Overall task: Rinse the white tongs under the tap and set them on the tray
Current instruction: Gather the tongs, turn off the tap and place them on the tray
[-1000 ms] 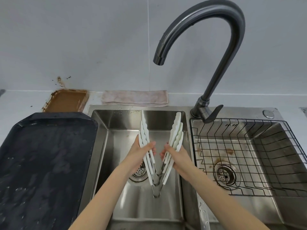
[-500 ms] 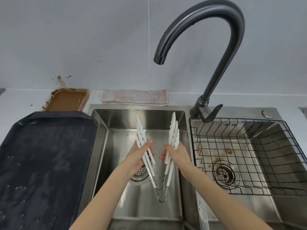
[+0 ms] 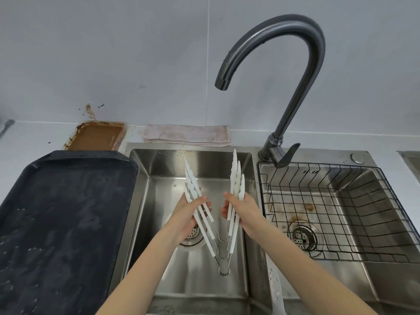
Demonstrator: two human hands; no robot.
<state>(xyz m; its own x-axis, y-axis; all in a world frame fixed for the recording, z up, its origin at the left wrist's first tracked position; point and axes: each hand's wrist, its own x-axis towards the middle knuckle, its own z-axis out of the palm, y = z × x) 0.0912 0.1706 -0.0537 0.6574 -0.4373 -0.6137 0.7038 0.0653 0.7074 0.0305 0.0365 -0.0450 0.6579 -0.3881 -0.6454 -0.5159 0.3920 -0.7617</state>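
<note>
From the head camera, the left hand (image 3: 189,214) and the right hand (image 3: 242,212) hold a bunch of white tongs (image 3: 213,214) over the left sink basin (image 3: 197,169), directly below and a little in front of the tap (image 3: 276,71). There seem to be three pairs nested together, splayed in a V: the left hand's thumb and fingers are curled round the left-side arms, the right hand's round the right-side arms, and the metal loop ends hang down toward the person. The white tips point up toward the tap's spout.

No water runs from the tap, and its lever (image 3: 287,155) at the base sits untouched. The black tray (image 3: 68,201) lies left of the sink basin, wet with droplets, with nothing of the tongs on it.

Compared with a second ago, the tongs have sunk lower in the basin and their arms have spread a touch wider, while the hands kept the same grips. That reads as shaking or fanning the tongs out, not yet carrying them left; whether rinsing is over cannot be told, and the move to the tray remains to be done.
</note>
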